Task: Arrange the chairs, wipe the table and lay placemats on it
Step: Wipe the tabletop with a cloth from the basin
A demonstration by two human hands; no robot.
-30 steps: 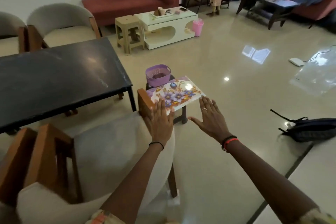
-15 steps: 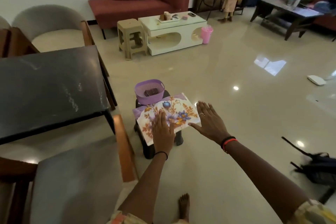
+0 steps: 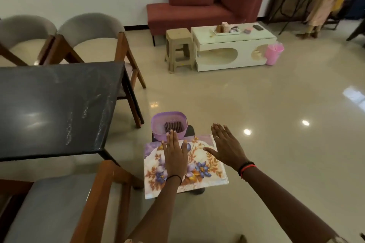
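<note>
Forearms stretch forward from the near edge, both palms down. The left hand (image 3: 174, 156) lies flat with its fingers straight and close together over the middle of the placemats (image 3: 205, 171), holding nothing; whether the palm presses on them or hovers just above cannot be told. The right hand (image 3: 227, 148) is likewise flat and grips nothing. Its fingers are spread, the thumb pointing left across the top mat and the fingertips reaching past the mats' far right corner. A dark band circles the left wrist, black and red bands circle the right, and a ring sits on one right finger.

To the near left stands the near chair (image 3: 59, 203), with a grey seat and a wooden frame, close to the table's near corner. The placemats, printed with purple and orange flowers, rest on a low dark stool (image 3: 190, 130) just right of that chair. A purple basket (image 3: 158, 124) sits on the same stool at the mats' far edge, with something dark and ribbed inside.

The table (image 3: 49, 108), black and glossy with pale streaks, fills the left side. Beyond it two far chairs (image 3: 92, 29) stand side by side with rounded grey backs.

Farther off across the shiny floor (image 3: 256, 104) are a beige plastic stool (image 3: 178, 35), a white coffee table (image 3: 237, 45) and a pink bucket (image 3: 273, 54). A red sofa (image 3: 197, 10) stands against the far wall.
</note>
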